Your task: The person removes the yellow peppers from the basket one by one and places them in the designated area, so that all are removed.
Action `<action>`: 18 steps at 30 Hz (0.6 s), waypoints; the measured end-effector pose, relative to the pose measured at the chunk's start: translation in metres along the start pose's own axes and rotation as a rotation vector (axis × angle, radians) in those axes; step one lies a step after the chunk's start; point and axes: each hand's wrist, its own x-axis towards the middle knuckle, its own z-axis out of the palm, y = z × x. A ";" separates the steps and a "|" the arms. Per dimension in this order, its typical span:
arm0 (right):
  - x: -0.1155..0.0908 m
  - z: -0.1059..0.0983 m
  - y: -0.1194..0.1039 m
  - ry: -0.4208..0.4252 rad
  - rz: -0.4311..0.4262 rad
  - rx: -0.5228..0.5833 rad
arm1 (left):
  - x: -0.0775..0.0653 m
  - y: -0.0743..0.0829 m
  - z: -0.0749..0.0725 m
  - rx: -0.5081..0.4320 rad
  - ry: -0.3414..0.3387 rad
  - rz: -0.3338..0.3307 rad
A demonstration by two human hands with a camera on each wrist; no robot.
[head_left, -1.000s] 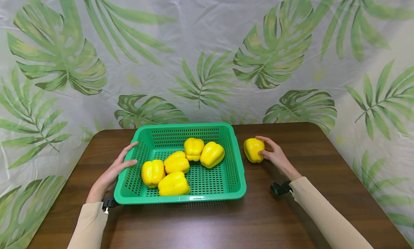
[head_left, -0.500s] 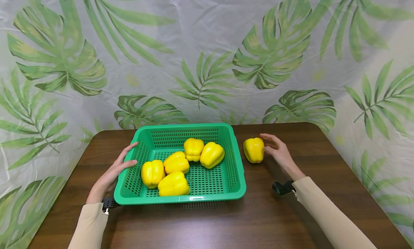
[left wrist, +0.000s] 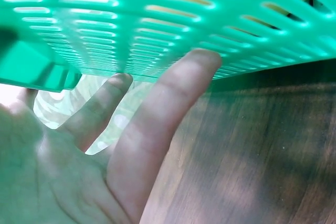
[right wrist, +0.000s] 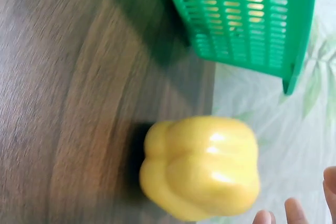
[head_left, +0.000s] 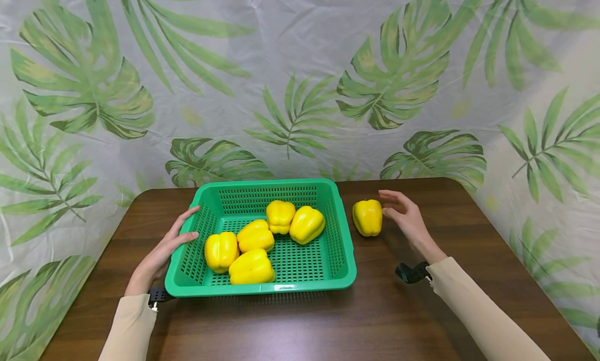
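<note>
A green plastic basket (head_left: 304,287) with slotted walls holds several yellow bell peppers (head_left: 253,267). At its left side, my left hand (head_left: 159,251) touches the basket with thumb and fingers spread and fairly straight. Seen from the left wrist, the fingertips (left wrist: 205,59) rest against the slotted wall. One more yellow bell pepper (head_left: 367,218) stands on the table, just right of the basket. My right hand (head_left: 412,223) hovers to the right of that pepper, fingers loosely bent and holding nothing. In the right wrist view a gap separates the pepper (right wrist: 202,169) from the fingertips (right wrist: 294,211).
The brown wooden table (head_left: 300,330) has its far edge just behind the basket. A pale cloth (head_left: 300,48) printed with green leaves hangs behind it. Dark bands (head_left: 412,272) are on both wrists.
My right hand has let go of the single pepper and drawn back a little to the right. The pepper stays on the table. My left hand and the basket have not visibly moved.
</note>
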 end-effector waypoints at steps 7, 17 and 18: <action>-0.002 0.008 -0.017 -0.048 0.005 0.054 | 0.000 -0.001 0.000 -0.006 0.000 0.001; -0.004 0.027 -0.041 -0.145 0.019 0.089 | 0.000 -0.001 0.000 -0.022 -0.001 -0.003; -0.005 0.029 -0.044 -0.157 0.017 0.088 | 0.000 0.000 0.000 -0.023 -0.001 -0.004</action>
